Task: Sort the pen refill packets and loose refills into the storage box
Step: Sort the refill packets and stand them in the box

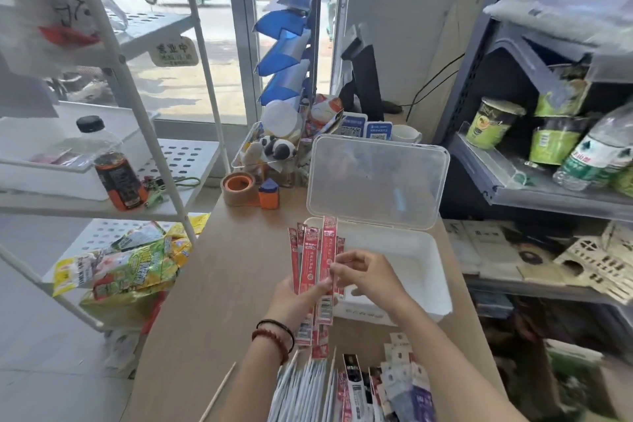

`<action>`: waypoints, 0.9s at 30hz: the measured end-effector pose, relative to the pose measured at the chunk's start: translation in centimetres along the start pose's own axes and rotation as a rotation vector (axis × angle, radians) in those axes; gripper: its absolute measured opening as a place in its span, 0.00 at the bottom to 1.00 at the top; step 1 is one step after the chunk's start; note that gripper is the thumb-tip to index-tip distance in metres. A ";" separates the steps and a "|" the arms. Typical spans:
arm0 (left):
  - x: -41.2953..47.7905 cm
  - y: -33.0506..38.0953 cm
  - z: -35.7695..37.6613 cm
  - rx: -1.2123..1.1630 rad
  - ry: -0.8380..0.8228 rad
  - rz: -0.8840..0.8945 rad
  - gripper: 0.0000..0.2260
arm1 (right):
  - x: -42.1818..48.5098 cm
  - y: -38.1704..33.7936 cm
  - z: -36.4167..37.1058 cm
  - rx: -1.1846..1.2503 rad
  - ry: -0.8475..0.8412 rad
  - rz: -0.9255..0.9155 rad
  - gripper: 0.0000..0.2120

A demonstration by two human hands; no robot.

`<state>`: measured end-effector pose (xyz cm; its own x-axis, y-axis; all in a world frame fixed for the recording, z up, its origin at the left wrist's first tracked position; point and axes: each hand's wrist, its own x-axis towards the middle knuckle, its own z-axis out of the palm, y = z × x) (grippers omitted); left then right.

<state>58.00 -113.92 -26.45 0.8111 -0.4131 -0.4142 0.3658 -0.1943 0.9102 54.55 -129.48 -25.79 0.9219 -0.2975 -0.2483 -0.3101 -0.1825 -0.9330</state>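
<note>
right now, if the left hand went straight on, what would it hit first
Probably the left rim of the box, the packets in the left hand touching first; depth unclear.

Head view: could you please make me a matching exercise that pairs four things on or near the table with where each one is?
Things:
1. red refill packets
2. storage box
3. tape roll
4. drink bottle

Places:
A. standing on the white shelf at left
B. on the table, lid raised
C. gripped by the left hand and right hand
D. lying flat at the table's far end

Pairs: 1-C, 2-B, 3-D, 4-A
</note>
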 end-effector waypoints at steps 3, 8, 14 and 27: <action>0.3 0.0 -0.4 -0.010 -0.013 -0.019 0.12 | 0.7 0.3 -0.9 0.202 0.120 0.054 0.08; 1.0 0.1 -1.4 -0.175 0.003 -0.007 0.10 | 3.3 2.0 -2.4 0.326 0.242 0.154 0.06; 1.7 -0.1 -1.7 -0.222 0.055 -0.030 0.09 | 5.4 4.4 -0.6 0.035 0.198 0.238 0.05; 2.7 -1.9 -1.7 -0.173 0.052 -0.047 0.09 | 6.9 5.7 1.1 -0.510 0.190 0.175 0.13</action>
<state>60.24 -113.18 -29.25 0.8122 -0.3595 -0.4593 0.4731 -0.0545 0.8793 59.40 -131.53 -33.08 0.8035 -0.5186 -0.2924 -0.5706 -0.5307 -0.6267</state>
